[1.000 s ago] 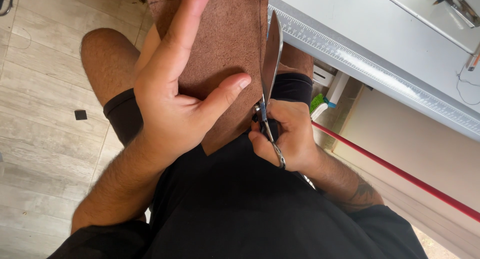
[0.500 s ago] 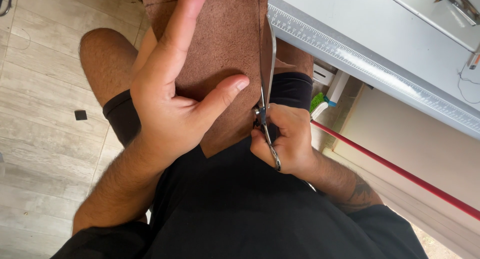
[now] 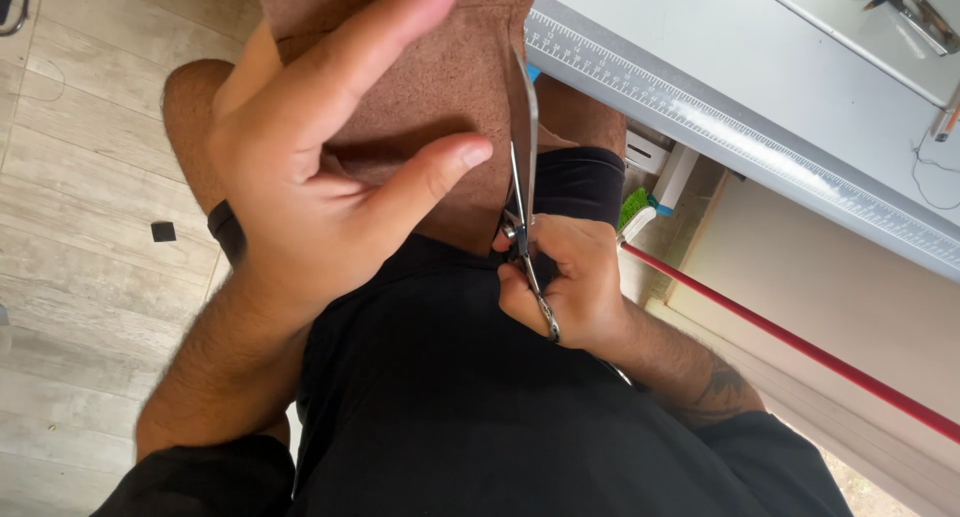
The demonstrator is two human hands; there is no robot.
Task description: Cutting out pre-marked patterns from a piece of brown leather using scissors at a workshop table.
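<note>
Floorboards (image 3: 70, 127) of pale wood grain fill the left of my view, with a small black square (image 3: 163, 232) lying on them. To the right runs a grey bench (image 3: 800, 87), its near edge carrying a printed ruler strip (image 3: 720, 127), and a red rod (image 3: 800, 347) slants below it. Pens or tools on the far corner of the bench are cut off and too small for me to tell apart. My left hand (image 3: 310, 197) pinches the brown leather sheet (image 3: 440, 87) between thumb and spread fingers, over my lap; the sheet's top runs out of view. My right hand (image 3: 565, 287) is closed through the handles of the scissors (image 3: 522, 177). Their long axis runs nearly straight away from me, tips pointing forward, blades slightly parted along the sheet's right edge.
</note>
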